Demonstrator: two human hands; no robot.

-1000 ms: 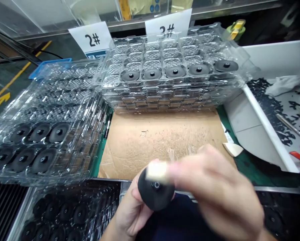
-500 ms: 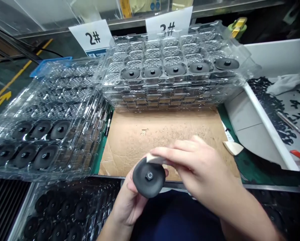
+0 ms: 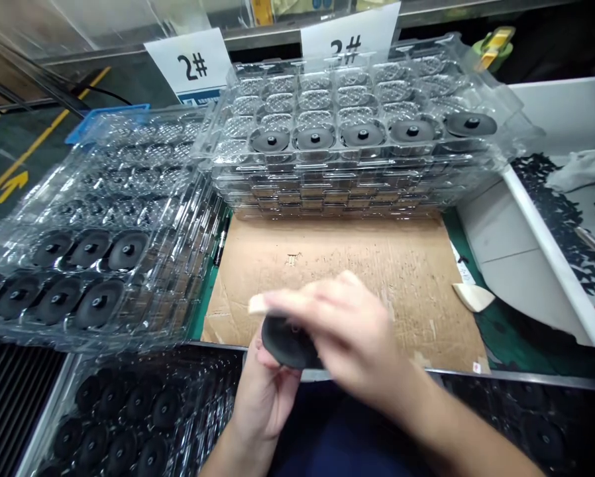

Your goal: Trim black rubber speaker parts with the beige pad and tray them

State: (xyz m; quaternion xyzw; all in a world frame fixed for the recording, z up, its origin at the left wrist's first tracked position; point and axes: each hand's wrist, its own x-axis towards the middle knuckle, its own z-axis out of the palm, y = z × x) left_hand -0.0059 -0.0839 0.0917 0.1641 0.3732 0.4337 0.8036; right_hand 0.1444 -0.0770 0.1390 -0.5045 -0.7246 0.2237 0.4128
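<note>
My left hand [image 3: 272, 391] grips a black round disc [image 3: 288, 344] with a small hub at its centre, holding it over the cardboard's front edge. Part of the disc is hidden behind my right hand [image 3: 347, 324], which is smeared by motion. Between the right fingers is a cream-coloured pad [image 3: 258, 304], at the disc's far left rim. Whether pad and disc touch I cannot tell. A cream wedge [image 3: 474, 297] lies on the right edge of the cardboard sheet [image 3: 377, 252].
Stacked clear trays [image 3: 322, 175] stand behind the cardboard, with several black discs in the front row. More clear trays [image 3: 173, 258] with discs are on the left, and others below the bench. A white bin [image 3: 540, 245] at right holds small black parts.
My right hand has moved left across the disc, taking the cream pad from its upper right rim to the far left side. The disc is now tilted flatter, and the view has shifted slightly.
</note>
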